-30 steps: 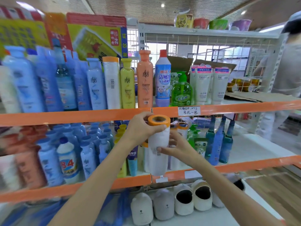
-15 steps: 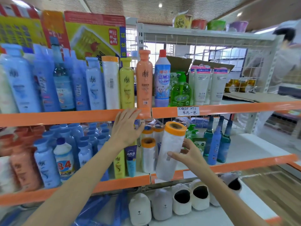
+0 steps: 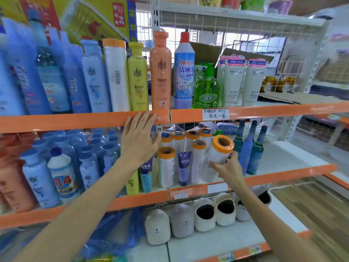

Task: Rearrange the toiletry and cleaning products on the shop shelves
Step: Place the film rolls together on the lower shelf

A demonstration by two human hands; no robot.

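White roll (image 3: 217, 157) in right hand (image 3: 229, 172)

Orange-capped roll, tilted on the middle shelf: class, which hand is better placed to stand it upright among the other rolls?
Right. The right hand already grips the orange-capped roll; the left hand is open by the upper shelf edge, holding nothing.

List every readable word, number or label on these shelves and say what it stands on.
"84": white bottle with blue cap, middle shelf.
"高保湿": blue tube and purple tube.
"洁厕净": blue red-capped bottle, upper shelf.
"Facial": white tube.
"3元一包": handwritten price tag on the orange rail; its upper line is unclear.
"24": red patch on the yellow box.
Other labels are too blurred.
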